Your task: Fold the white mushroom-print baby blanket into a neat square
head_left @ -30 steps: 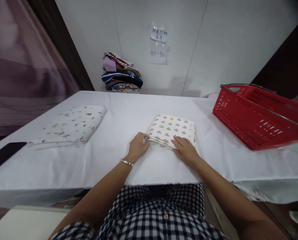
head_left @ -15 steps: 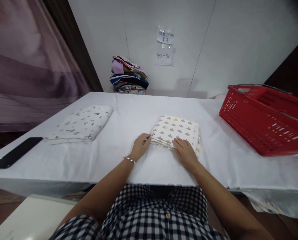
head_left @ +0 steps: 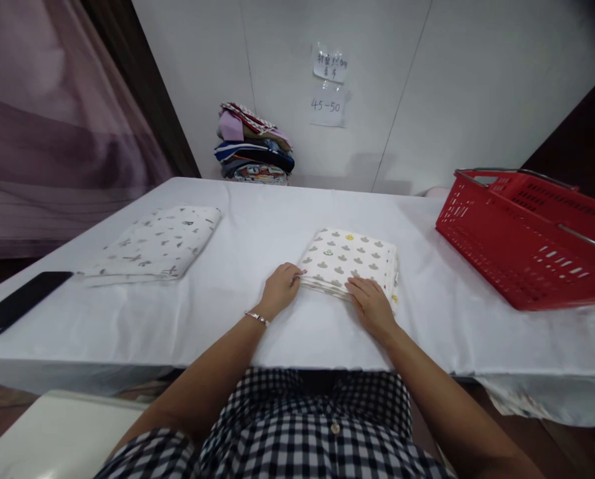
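Note:
A folded white cloth (head_left: 345, 256) with grey, duck-like prints and a few yellow ones lies in front of me on the white-covered table. My left hand (head_left: 281, 287) pinches its near left corner between thumb and fingers. Across the near edge rests my right hand (head_left: 370, 303), its fingers stretched out flat on the fabric. A second folded white cloth (head_left: 160, 243), printed with scattered grey shapes, lies farther left, apart from both hands.
A red plastic basket (head_left: 517, 246) with metal handles stands at the right. A black phone (head_left: 22, 303) lies at the left edge. Folded fabrics (head_left: 255, 143) are stacked beyond the table's far edge, by the wall with paper signs (head_left: 328, 103). A pale box-like surface (head_left: 58, 436) sits below left.
My view has shifted slightly, so the left-hand cloth and phone appear a little farther left. Both hands stay on the folded cloth, nearly unmoved.

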Demonstrator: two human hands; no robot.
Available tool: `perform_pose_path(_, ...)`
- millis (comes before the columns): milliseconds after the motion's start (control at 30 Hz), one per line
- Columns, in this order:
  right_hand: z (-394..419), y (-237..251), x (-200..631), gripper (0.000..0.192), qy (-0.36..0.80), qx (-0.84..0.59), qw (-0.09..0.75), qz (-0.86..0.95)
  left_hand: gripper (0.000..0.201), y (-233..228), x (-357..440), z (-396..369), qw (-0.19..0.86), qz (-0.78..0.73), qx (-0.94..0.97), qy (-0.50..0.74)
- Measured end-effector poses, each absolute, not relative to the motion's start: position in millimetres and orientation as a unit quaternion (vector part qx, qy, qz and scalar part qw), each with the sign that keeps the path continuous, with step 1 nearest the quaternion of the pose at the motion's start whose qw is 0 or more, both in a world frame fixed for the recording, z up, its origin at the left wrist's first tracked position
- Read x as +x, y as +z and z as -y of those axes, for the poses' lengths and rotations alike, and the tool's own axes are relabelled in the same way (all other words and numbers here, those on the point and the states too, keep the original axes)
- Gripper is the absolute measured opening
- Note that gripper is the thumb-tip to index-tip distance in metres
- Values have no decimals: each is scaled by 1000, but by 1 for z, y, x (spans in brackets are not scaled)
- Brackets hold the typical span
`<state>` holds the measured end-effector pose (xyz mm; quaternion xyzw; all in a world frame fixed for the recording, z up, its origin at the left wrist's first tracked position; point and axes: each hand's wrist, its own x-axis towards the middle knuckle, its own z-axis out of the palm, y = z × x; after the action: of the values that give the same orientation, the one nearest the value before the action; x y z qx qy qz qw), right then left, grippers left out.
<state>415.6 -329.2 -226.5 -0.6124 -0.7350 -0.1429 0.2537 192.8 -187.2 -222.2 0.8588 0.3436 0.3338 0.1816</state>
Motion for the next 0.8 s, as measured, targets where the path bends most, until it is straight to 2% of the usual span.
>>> perform_pose_path(167, 328, -228, 415, 29, -138, -611, 260, 735, 22, -221, 194, 189, 191, -292, 864, 363)
perform_pose_path(400, 327, -229, 414, 29, -116, -636, 275, 712, 22, -216, 203, 180, 175, -248, 896, 324)
perform_pose_path(567, 324, -227, 407, 29, -80, -668, 324, 666, 21, -219, 208, 173, 120, -220, 924, 289)
perform_pose_path(800, 320, -229, 402, 24, -56, -674, 391, 624, 27, -219, 206, 179, 104, -221, 920, 306)
